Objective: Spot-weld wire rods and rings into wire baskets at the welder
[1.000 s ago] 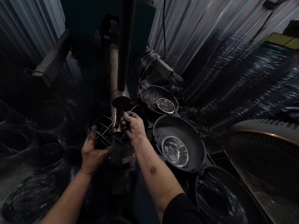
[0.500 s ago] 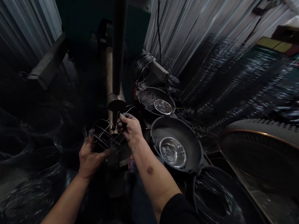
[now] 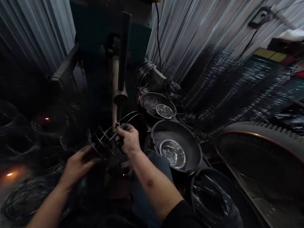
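A wire frame of thin metal rods sits under the tip of a vertical machine rod. My right hand is closed, pinching a wire of the frame just below the rod's tip. My left hand grips the frame's near left rim, fingers curled and blurred by motion. Small orange glints show on the dark floor at the left.
A dark pan holding a steel bowl lies right of my right hand. Behind it a second pan holds small wire parts. Coils of wire cover the floor at left. Stacked wire racks and a big fan guard stand right.
My left hand has slid down and left along the frame. The view has tilted up, showing more of the machine. Orange glints have appeared at the left.
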`<action>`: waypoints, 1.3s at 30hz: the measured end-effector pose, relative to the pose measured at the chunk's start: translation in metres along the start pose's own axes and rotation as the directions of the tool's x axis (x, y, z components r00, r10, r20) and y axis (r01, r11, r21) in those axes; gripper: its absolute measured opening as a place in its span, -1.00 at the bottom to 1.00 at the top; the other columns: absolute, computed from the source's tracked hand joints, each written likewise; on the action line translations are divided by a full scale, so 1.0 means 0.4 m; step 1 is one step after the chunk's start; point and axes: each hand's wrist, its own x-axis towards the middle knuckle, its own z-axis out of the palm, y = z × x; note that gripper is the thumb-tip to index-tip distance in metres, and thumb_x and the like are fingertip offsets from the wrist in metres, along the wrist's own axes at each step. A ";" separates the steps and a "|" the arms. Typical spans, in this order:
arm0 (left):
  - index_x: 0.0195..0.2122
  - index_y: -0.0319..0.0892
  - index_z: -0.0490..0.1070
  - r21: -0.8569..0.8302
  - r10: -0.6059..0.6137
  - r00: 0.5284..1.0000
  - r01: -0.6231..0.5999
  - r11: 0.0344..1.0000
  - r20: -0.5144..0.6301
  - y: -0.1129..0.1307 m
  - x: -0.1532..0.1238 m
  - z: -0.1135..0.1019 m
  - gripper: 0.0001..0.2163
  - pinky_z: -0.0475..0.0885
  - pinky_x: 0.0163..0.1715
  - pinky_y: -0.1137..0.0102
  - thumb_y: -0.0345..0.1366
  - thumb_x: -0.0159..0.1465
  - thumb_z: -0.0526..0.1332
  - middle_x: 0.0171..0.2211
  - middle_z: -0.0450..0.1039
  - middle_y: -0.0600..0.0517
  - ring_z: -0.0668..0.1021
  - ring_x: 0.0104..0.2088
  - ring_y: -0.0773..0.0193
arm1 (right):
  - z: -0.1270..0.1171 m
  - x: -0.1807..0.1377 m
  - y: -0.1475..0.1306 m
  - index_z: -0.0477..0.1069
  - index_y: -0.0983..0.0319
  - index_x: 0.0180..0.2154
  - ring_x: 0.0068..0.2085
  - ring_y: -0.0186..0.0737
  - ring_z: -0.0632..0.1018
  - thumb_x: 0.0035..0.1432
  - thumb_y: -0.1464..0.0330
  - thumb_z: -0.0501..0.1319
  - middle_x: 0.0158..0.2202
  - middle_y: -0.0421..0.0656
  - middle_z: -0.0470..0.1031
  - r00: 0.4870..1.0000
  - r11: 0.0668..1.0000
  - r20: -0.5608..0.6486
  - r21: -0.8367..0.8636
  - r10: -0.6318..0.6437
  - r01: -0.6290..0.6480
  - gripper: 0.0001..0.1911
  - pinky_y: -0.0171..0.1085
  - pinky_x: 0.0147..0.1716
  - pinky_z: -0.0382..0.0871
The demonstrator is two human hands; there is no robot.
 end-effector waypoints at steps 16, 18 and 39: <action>-0.21 -0.22 0.54 0.047 0.226 0.973 -0.227 0.973 0.041 0.284 -0.049 -0.022 -0.71 0.50 -0.17 0.29 -0.17 0.19 0.15 -0.29 0.58 -0.05 0.59 -0.25 0.15 | -0.104 -0.337 0.152 0.46 0.27 -0.26 -0.36 -0.12 0.54 0.00 0.40 0.19 -0.37 -0.04 0.55 0.715 0.135 0.695 -0.718 0.076 0.683 -0.80 -0.27 -0.38 0.40; -0.20 -0.19 0.54 0.006 0.268 0.963 -0.268 0.963 0.034 0.288 -0.064 -0.033 -0.73 0.50 -0.17 0.33 -0.16 0.21 0.16 -0.26 0.58 -0.02 0.59 -0.25 0.19 | -0.121 -0.329 0.041 0.46 0.31 -0.16 -0.25 -0.09 0.53 0.05 0.41 0.15 -0.29 0.03 0.54 0.715 0.059 0.670 -0.720 -0.198 0.691 -0.71 -0.20 -0.23 0.41; -0.19 -0.19 0.48 0.409 0.428 0.870 -0.492 0.768 0.243 0.213 0.126 -0.006 -0.69 0.39 -0.41 0.41 -0.28 0.32 -0.06 -0.41 0.41 -0.03 0.48 -0.45 0.28 | -0.061 -0.060 -0.143 0.43 0.21 -0.10 -0.28 -0.20 0.52 0.25 0.46 -0.05 -0.23 -0.07 0.48 0.889 -0.439 0.458 -0.793 0.026 0.422 -0.67 -0.32 -0.33 0.27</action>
